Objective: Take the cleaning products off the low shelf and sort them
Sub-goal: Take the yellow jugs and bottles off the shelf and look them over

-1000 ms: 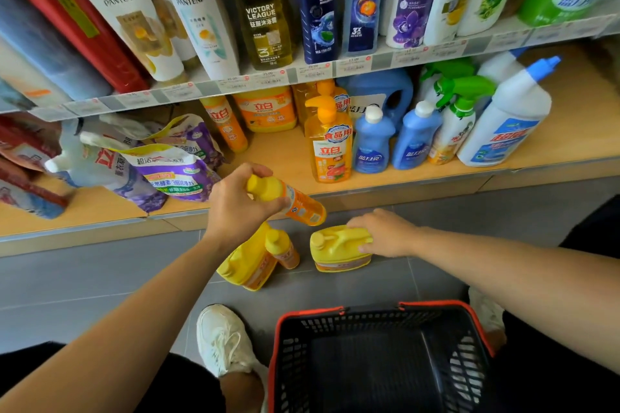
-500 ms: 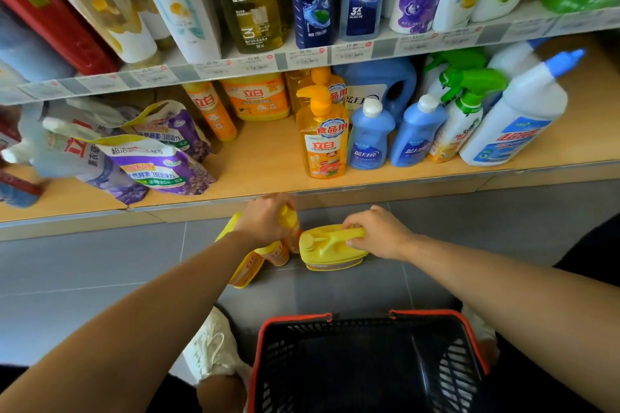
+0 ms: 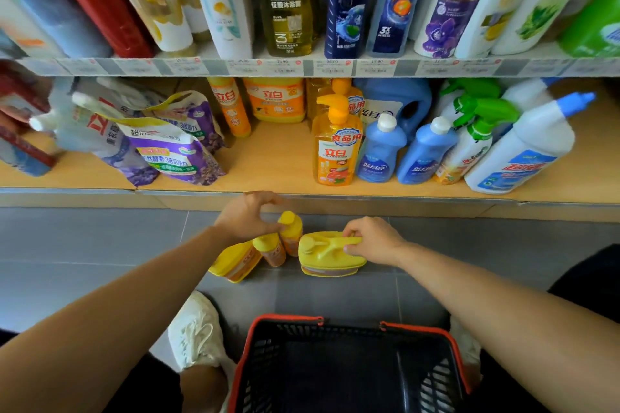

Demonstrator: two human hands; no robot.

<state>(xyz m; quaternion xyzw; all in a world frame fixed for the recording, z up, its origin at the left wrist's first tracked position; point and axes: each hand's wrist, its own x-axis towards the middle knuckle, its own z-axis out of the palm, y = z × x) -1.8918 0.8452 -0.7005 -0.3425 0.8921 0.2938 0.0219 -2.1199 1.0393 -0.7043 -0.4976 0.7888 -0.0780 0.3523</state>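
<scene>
Forearms stretched forward, left hand (image 3: 248, 216) curled on the small orange bottle (image 3: 291, 233) upright on the floor (image 3: 100, 245), right hand (image 3: 372, 240) gripping the handle of the yellow jug (image 3: 327, 258) just beside, below the low shelf (image 3: 268, 171)

Low wooden shelf (image 3: 268, 161) across mid-frame: purple refill pouches (image 3: 171, 151) at left, orange pump bottle (image 3: 335, 147) at centre, two blue bottles (image 3: 380, 151) just right of it, green-trigger sprayer (image 3: 469, 147) and white toilet cleaner (image 3: 523, 151) at right, orange tub (image 3: 275, 100) and blue jug (image 3: 402, 100) behind. Grey tiled floor (image 3: 100, 245) below, at centre: flat yellow jug (image 3: 327, 258), tilted yellow jug (image 3: 235, 261), upper small bottle (image 3: 292, 231) and lower small bottle (image 3: 273, 250) between them. Black basket (image 3: 349, 322) at bottom centre.
</scene>
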